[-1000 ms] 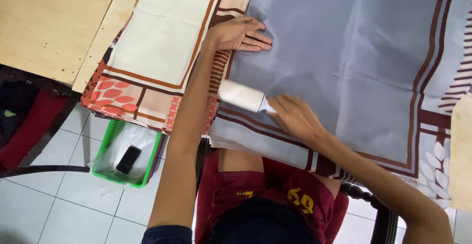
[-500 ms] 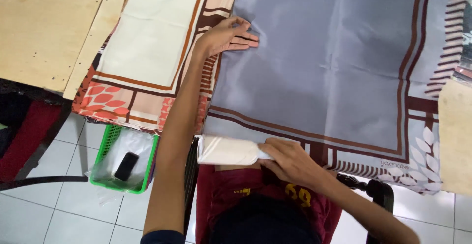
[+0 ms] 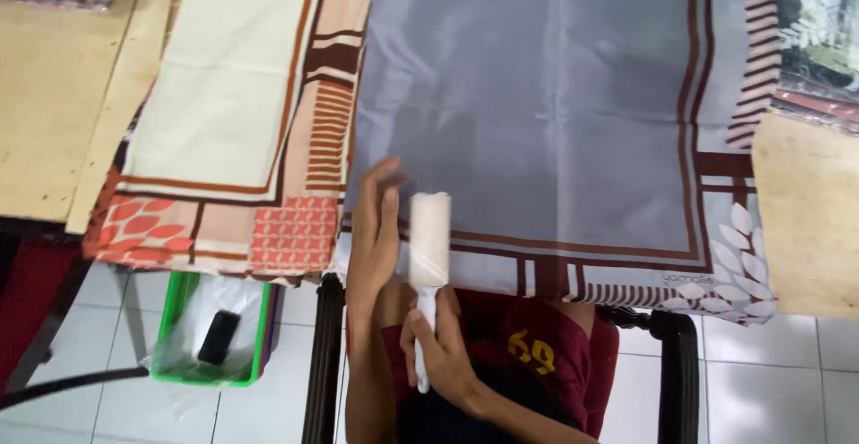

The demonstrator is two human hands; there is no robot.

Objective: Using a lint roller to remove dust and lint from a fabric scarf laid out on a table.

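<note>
White lint roller (image 3: 429,238) gripped by right hand (image 3: 440,350) at the handle, upright at grey scarf's (image 3: 546,113) near edge. Left hand (image 3: 376,234) open, fingers flat on the roll. Scarf spread flat; rolling looks paused.

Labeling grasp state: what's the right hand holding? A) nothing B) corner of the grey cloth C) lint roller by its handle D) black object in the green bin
C: the right hand grips the white handle of the lint roller, whose roll stands upright at the near edge of the grey cloth, with the left hand beside it.
</note>
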